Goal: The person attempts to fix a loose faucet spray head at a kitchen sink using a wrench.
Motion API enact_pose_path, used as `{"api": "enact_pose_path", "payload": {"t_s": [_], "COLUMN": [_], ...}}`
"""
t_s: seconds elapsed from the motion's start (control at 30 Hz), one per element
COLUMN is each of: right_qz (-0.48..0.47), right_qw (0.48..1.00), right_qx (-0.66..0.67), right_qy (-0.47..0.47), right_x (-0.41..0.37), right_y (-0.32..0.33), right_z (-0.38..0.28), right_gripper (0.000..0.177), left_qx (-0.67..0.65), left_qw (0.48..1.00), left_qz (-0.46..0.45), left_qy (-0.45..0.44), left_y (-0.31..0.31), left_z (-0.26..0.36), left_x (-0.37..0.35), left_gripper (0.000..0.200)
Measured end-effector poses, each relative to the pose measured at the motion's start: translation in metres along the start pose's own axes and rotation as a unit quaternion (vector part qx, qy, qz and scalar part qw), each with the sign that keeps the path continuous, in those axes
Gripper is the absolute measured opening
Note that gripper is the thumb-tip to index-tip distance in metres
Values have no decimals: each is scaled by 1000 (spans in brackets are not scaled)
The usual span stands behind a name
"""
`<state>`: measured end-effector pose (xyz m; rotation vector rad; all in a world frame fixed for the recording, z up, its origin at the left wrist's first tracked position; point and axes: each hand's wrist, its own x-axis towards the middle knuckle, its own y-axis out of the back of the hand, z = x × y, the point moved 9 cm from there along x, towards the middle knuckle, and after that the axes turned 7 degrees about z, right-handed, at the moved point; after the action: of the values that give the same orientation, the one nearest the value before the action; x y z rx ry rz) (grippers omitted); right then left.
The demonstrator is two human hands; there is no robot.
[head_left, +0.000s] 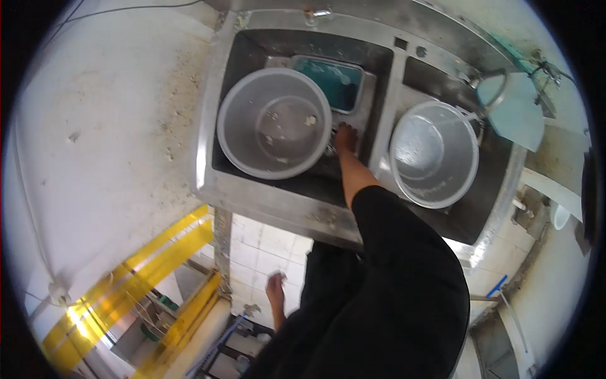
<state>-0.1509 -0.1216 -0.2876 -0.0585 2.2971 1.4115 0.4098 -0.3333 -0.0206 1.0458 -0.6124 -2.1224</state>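
My right hand (pixel 345 137) reaches down into the left basin of the steel sink (pixel 284 200). Its fingers are curled close to the basin floor, beside a large grey plastic tub (pixel 235 134); whatever they grip is hidden. Small pale scraps lie on the bottom of that tub. Behind the hand, a rectangular tray (pixel 331 82) with a blue-green inside rests against the back of the basin. Low at my side, away from the sink, hangs my left hand (pixel 276 289). Its fingers look bent together, with a small whitish spot at the tips that I cannot identify.
A second grey tub (pixel 435 155) stands in the right basin, under a curved tap (pixel 499 95). A pale blue panel (pixel 514 107) leans beside it. Yellow translucent strips (pixel 139 271) hang at lower left. A blue-headed squeegee (pixel 499 286) is at lower right.
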Motion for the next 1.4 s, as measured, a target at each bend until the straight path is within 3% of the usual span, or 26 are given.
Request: {"api": "enact_pose_path", "payload": {"t_s": [0.03, 0.1, 0.13, 0.2, 0.23, 0.27, 0.33, 0.37, 0.43, 0.5, 0.57, 0.6, 0.67, 0.7, 0.77, 0.83, 0.9, 0.93, 0.97, 1.0, 1.03, 1.07, 1.1, 1.17, 1.37, 1.4], "right_qz": [3, -75, -81, -114, -119, -178, -225, -223, -211, -208, -58, -53, -43, -34, -9, 48, 186, 243, 252, 219, 183, 116, 124, 46, -6, -85], "right_qw": [1000, 989, 989, 969, 969, 921, 854, 864, 879, 884, 929, 929, 985, 985, 983, 978, 946, 934, 932, 901, 858, 778, 778, 710, 689, 637], "right_qx": [11, 44, 44, 215, 213, 345, 459, 445, 426, 419, 362, 362, 164, 166, 163, 195, 256, 261, 261, 374, 480, 617, 616, 703, 719, 760], "right_qy": [-1, 117, 115, 36, 32, -32, -97, -78, -32, -11, 53, 54, 25, 26, -81, -63, -77, -29, -22, -10, 2, -21, -10, 5, 97, 94], "right_x": [12, 14, 24, 55, 57, 56, 65, 65, 83, 70, 46, 33, 14, 7, -17, -32, -47, -53, -51, -49, -49, -70, -76, -80, -98, -101], "right_y": [1, -18, -36, -77, -81, -89, -105, -112, -129, -125, -55, -41, -19, 4, 51, 88, 141, 163, 178, 188, 198, 233, 261, 292, 375, 374], "right_z": [-9, -29, -19, -2, -2, 1, 15, 23, 28, 23, 7, 2, 2, -11, -12, -21, -19, -22, -19, -17, -18, -41, -45, -60, -87, -91], "right_gripper": [44, 43, 43, 43, 43, 44, 44, 45, 48, 49, 49, 49, 42, 42, 31, 26, 27, 31, 31, 31, 32, 30, 30, 28, 25, 26], "left_qx": [-37, -110, -108, -107, -100, -93, -64, -35, -82, -63, -80, -89, -103, -106, -100, -113, -109, -113, -98, -85, -72, -68, -55, -48, -57, -70], "left_qw": [998, 985, 983, 974, 966, 958, 959, 958, 935, 951, 956, 959, 962, 963, 966, 965, 965, 964, 968, 971, 972, 973, 978, 966, 900, 883], "left_qz": [13, 31, 14, -30, -52, -82, -132, -177, -180, -146, -137, -127, -118, -122, -125, -130, -156, -166, -170, -183, -195, -208, -203, -234, -241, -237], "left_qy": [42, 128, 147, 198, 234, 257, 243, 225, 294, 266, 247, 236, 222, 215, 202, 196, 179, 174, 159, 132, 104, 72, 17, -98, -358, -398], "left_y": [9, 22, 25, 25, 26, 23, 13, 8, 1, 4, 3, 5, 6, 3, 6, 3, -4, -8, -11, -14, -15, -19, -20, -25, -35, -36], "left_z": [-6, -27, -38, -78, -100, -120, -134, -136, -115, -103, -73, -59, -33, -26, -21, -28, -43, -44, -44, -31, -18, -10, 11, 72, 301, 340], "left_x": [-8, -34, -42, -57, -64, -68, -58, -62, -47, -15, 11, 19, 32, 40, 44, 49, 54, 57, 61, 65, 72, 84, 96, 114, 124, 116], "left_gripper": [28, 32, 32, 34, 35, 37, 38, 38, 41, 40, 40, 39, 37, 37, 36, 36, 37, 36, 36, 36, 36, 37, 31, 27, 20, 21]}}
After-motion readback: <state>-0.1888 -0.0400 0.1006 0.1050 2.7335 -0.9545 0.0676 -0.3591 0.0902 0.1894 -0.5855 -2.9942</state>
